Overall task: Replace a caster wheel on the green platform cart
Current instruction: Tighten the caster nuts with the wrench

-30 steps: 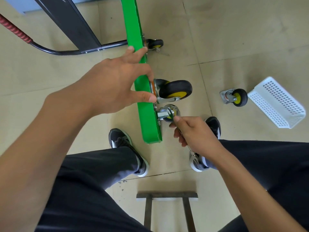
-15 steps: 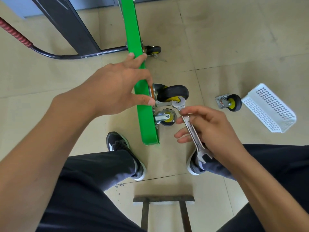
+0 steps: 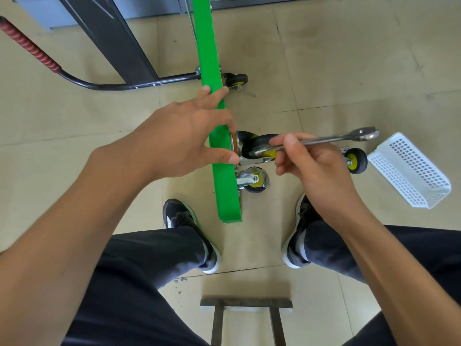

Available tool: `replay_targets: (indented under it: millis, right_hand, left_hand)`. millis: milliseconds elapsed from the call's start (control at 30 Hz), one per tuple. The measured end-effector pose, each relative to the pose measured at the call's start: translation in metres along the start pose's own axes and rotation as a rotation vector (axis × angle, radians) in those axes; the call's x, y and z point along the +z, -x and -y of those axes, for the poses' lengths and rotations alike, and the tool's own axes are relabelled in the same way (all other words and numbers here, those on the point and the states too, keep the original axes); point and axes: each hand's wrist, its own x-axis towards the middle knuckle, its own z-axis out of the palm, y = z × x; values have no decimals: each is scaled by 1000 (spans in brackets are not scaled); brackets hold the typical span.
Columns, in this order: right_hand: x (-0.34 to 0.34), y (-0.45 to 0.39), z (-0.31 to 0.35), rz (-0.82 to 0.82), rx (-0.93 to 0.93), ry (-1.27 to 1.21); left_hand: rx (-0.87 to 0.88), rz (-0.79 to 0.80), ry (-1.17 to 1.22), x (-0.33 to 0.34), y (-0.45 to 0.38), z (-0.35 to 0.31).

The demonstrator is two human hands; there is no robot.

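Now both hands flank the caster (image 3: 259,146) on the green deck (image 3: 219,146).

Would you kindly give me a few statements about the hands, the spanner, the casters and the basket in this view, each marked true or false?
1. The right hand holds a spanner. True.
2. The left hand rests flat on the floor. False: it grips the edge of the green platform cart, which stands on its side.
3. A loose caster lies on the floor beside the white basket. True.
4. The white basket holds several bolts. False: nothing shows inside it.
5. The spanner's jaw sits on a bolt. False: it is lifted, pointing toward the basket.
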Motion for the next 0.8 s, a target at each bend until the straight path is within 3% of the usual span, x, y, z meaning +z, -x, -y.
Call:
replay_targets:
  millis: [100, 233, 433, 800]
  right_hand:
    - [-1, -17, 9, 3, -73, 278]
    - [-2, -38, 19, 60, -85, 388]
    - [3, -56, 22, 95, -142, 442]
    - [28, -80, 39, 111, -209, 259]
  left_hand:
    - [-43, -13, 12, -2, 0, -1]
    - [-106, -25, 10, -6, -1, 2]
    - [-83, -16, 43, -5, -4, 3]
    - [-61, -17, 121, -3, -6, 9]
